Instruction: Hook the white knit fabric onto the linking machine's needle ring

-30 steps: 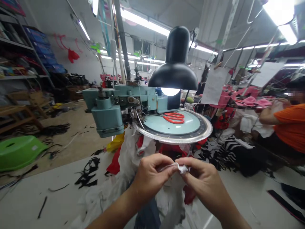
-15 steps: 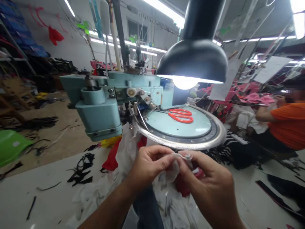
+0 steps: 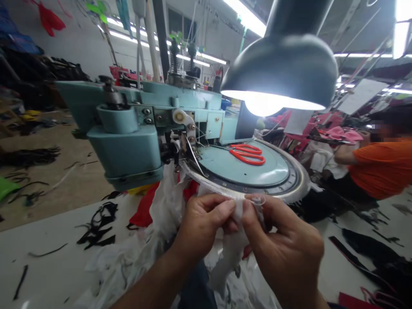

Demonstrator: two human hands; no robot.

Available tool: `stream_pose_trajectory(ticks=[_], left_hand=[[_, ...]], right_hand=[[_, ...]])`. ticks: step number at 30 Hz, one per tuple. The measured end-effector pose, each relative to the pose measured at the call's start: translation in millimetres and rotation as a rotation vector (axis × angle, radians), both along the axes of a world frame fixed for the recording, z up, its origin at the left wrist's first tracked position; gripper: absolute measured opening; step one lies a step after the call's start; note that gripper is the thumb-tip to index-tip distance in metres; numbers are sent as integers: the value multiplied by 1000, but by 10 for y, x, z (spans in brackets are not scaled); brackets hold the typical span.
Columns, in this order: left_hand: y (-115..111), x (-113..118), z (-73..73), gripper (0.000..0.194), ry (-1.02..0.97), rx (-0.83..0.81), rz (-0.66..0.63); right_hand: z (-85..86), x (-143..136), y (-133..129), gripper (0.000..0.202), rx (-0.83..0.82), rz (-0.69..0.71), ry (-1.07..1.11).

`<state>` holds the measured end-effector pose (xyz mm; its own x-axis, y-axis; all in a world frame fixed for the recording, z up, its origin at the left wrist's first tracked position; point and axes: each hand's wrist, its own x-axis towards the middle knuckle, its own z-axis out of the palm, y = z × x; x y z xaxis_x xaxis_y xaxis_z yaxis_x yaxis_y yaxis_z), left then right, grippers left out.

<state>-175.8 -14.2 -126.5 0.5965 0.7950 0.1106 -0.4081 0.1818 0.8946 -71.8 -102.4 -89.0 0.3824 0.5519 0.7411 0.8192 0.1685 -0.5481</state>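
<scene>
Lower center: left hand [image 3: 203, 225] and right hand [image 3: 286, 242] in 2-handed pinch on white cloth [image 3: 238, 211] near toothed ring [image 3: 222, 189]; best keep edge flat.

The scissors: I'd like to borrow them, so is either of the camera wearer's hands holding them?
No, the scissors lie on the round plate, while the left hand and right hand pinch white fabric.

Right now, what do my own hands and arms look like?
Your left hand and right hand are bare: no gloves or rings show. The left forearm shows no sleeve or watch; little of the right forearm is in view.
</scene>
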Motion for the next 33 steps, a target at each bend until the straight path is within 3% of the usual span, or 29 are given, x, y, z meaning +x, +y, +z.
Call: stream_pose_trajectory(ticks=[4, 10, 17, 20, 22, 23, 25, 27, 29, 33], left_hand=[[-37, 30, -23, 25, 43, 51, 105], [-44, 51, -31, 24, 63, 75, 162], [-136, 113, 44, 23, 256, 213, 406], [-185, 79, 35, 16, 388, 548, 717], [-162, -8, 57, 7, 449, 901, 925], [-128, -67, 91, 4, 474, 1089, 957], [-25, -186, 214, 16, 506, 1421, 846], [97, -274, 376, 17, 506, 1609, 608], [203, -310, 517, 13, 456, 1657, 433], [309, -271, 603, 11, 306, 1636, 354]], right_hand=[[-38, 12, -37, 11, -16, 0, 151], [-138, 4, -61, 10, -14, 64, 281], [-206, -17, -50, 10, 22, 56, 357], [-229, -13, -49, 11, 37, 15, 322], [-232, -9, -52, 11, 40, -15, 277], [-230, -8, -53, 11, 32, -16, 258], [-220, -12, -49, 11, 6, 6, 238], [-214, -20, -38, 12, -12, 50, 262], [-215, -29, -26, 11, 5, 93, 305], [-233, -44, -27, 5, 56, 120, 299]])
